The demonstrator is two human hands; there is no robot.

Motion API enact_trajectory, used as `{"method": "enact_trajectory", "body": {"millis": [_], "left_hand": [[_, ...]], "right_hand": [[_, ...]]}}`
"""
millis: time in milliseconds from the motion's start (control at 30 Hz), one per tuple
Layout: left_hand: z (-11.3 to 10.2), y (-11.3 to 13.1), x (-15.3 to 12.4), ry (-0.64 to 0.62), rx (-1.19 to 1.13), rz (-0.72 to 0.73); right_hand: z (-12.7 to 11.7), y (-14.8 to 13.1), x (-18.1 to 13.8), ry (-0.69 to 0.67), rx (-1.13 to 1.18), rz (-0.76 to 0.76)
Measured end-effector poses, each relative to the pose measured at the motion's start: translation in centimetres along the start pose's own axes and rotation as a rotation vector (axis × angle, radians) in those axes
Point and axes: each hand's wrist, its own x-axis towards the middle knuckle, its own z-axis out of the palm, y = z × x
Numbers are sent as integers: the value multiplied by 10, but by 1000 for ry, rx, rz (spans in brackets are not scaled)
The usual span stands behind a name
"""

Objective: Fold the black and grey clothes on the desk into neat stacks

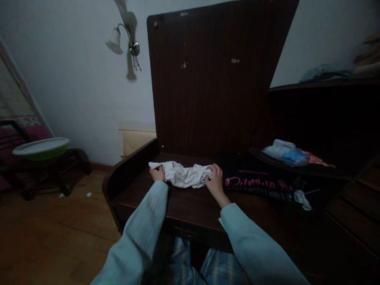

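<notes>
A crumpled white cloth [186,175] lies bunched lengthwise on the dark wooden desk top [190,206]. Its exact kind, garment or otherwise, does not show. At its left end my left hand [157,174] grips the fabric, with the fingers partly hidden behind and under it. My right hand [215,180] pinches the right end, thumb in front and fingers curled over the top. Between the two hands the cloth sags in loose folds.
Right of the cloth lies a black bag [261,182] with pink lettering. A shelf above it carries a plastic packet [286,152]. The desk's raised left side [127,166] and tall back panel [213,79] bound the surface. A green basin [44,150] rests at far left.
</notes>
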Motion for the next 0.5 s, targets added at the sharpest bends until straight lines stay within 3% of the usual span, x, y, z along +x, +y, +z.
{"method": "enact_trajectory", "body": {"millis": [67, 133, 200, 267, 333, 367, 433, 500], "left_hand": [[-4, 4, -7, 197, 81, 78], [-7, 11, -20, 236, 156, 309], [-8, 18, -36, 16, 199, 601], [-6, 23, -53, -360, 251, 848], [-3, 25, -65, -691, 354, 981], [-1, 25, -68, -794, 420, 996], [3, 22, -67, -875, 524, 980], [7, 18, -60, -797, 624, 880]], "right_hand": [[2, -2, -2, -48, -28, -42], [4, -4, -6, -118, -51, -75], [8, -3, -9, -219, -82, -85], [11, -3, -13, -337, -110, -79], [14, -2, -13, -421, -133, -45], [14, -1, -13, -440, -145, -19], [14, -1, -10, -447, -166, 28], [12, -1, -6, -406, -185, 83]]}}
